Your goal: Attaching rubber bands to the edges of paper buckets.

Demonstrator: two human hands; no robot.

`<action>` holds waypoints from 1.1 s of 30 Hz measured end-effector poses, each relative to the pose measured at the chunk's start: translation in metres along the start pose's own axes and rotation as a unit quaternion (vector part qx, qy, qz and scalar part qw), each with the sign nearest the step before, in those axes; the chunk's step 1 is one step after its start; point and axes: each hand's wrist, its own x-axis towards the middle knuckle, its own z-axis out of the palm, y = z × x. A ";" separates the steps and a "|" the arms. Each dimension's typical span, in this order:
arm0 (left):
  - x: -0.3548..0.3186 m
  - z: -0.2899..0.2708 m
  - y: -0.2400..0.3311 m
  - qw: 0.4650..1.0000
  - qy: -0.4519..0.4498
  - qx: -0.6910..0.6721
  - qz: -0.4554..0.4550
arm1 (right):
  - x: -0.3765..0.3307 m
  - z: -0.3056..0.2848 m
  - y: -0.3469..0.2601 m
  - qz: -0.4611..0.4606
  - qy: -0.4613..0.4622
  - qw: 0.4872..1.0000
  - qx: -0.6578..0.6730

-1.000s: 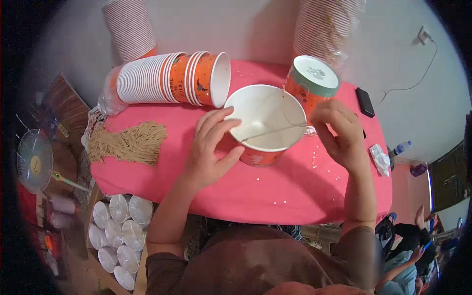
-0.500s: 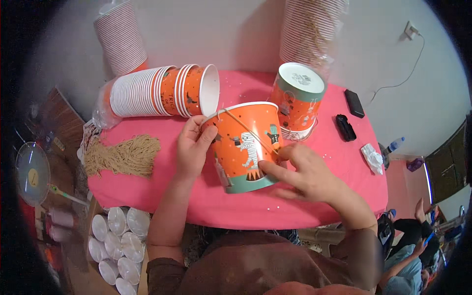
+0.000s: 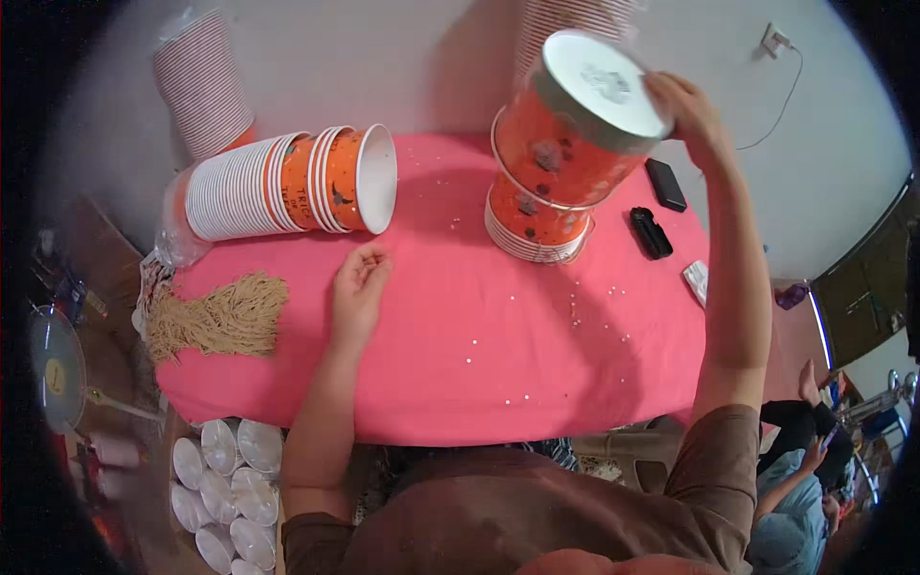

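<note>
Gripping its white base, the right hand (image 3: 682, 110) holds an inverted orange, green-banded bucket (image 3: 565, 149) over the upturned stack (image 3: 535, 226), with the free, half-curled left hand (image 3: 358, 287) and tan strings (image 3: 230, 318) left of that stack, a partly hidden column (image 3: 567, 17) behind.

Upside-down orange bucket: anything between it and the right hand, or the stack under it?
Nothing visible. The right hand touches the orange paper bucket at its base, and the bucket's rim encircles the bucket stack below. Inside is hidden. The left hand is clear, off to the left.
</note>
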 end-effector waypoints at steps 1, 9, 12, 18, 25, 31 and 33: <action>-0.002 -0.004 -0.002 1.000 0.004 0.002 -0.001 | 0.009 0.012 0.004 0.049 -0.012 0.999 -0.009; 0.000 -0.006 -0.013 1.000 -0.001 0.028 -0.005 | 0.038 0.037 0.069 0.154 -0.090 0.984 -0.026; -0.003 -0.005 -0.007 0.998 -0.007 0.059 -0.024 | 0.040 0.036 0.085 0.159 -0.111 0.981 -0.019; -0.004 -0.008 -0.015 0.999 -0.010 0.044 -0.029 | 0.047 0.040 0.089 0.166 -0.144 0.974 -0.059; -0.007 -0.003 -0.004 0.998 -0.005 0.044 -0.049 | 0.040 0.053 0.092 0.180 -0.144 0.968 -0.099; -0.004 -0.007 -0.007 0.998 -0.016 0.062 -0.011 | 0.037 0.058 0.099 0.129 -0.059 0.970 -0.195; 0.000 0.000 -0.003 0.998 -0.002 0.050 -0.030 | 0.041 0.042 0.127 -0.156 0.141 0.933 -0.291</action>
